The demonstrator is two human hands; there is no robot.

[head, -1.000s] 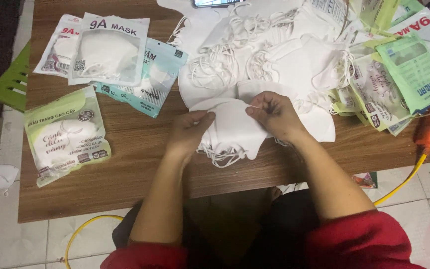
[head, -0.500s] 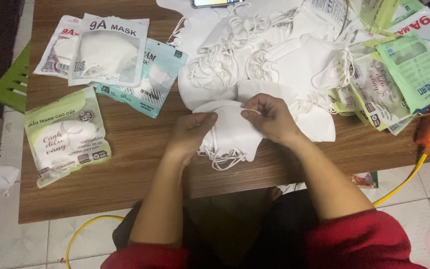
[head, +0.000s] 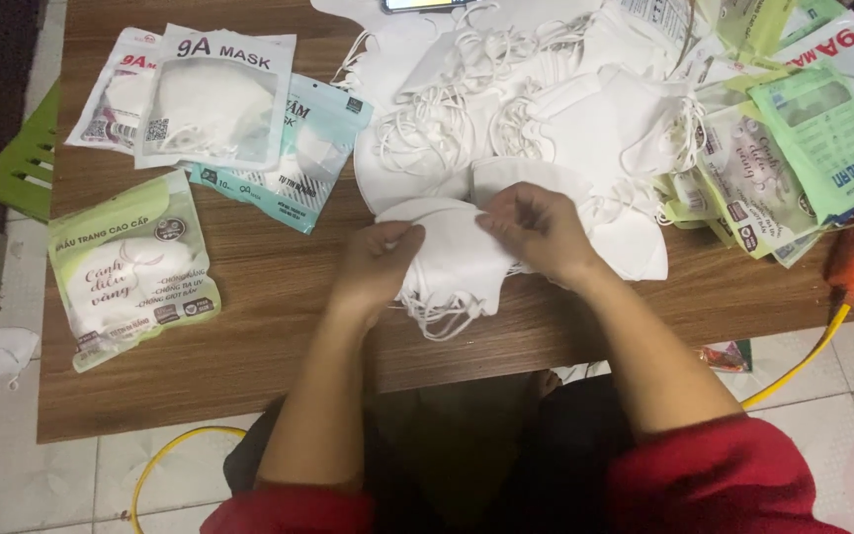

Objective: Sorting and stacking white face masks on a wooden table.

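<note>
Holding white masks (head: pixel 452 262), loose mask pile (head: pixel 546 109) behind, packets (head: pixel 135 267) alongside

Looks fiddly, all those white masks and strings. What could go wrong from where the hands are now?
The ear loops hanging from the mask stack over the table edge could snag or tangle. The left hand and right hand pinch only its top, so lower masks might slip off onto the floor.

Person's dress: red sleeves, bare forearms.
Left hand (head: pixel 376 265) and right hand (head: pixel 538 233) are ungloved, fingers free of rings; red fabric begins well behind the fingers, at the upper arms; dark garment covers the lap.
</note>
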